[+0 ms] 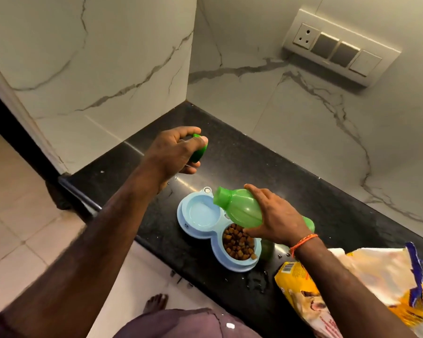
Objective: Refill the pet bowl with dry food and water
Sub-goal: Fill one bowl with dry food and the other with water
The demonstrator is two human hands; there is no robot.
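Head view: our right hand (274,215) keeps its grip wrapped round the translucent green plastic water bottle (242,208), tilted with its open neck over the pale blue plastic double pet bowl (195,237). Our left hand (174,152) is raised above the surface, its grip pinched on the green bottle cap (199,148), most of which our fingers cover. The pet bowl sits near the front edge of the black polished stone surface (254,157); its left well looks pale and we cannot tell how much water it holds, while the right well holds brown dry kibble (238,243). The bottle and our right hand hang over part of the kibble well, hiding its far rim. An orange thread bracelet (303,241) circles our right wrist. Just right of the bowl lies a yellow and white pet food bag (352,284), crossed by our right forearm and cut off by the frame edge. Droplets speckle the surface by the bag. A cream switch panel (340,47) is mounted on the white veined marble wall (132,57).
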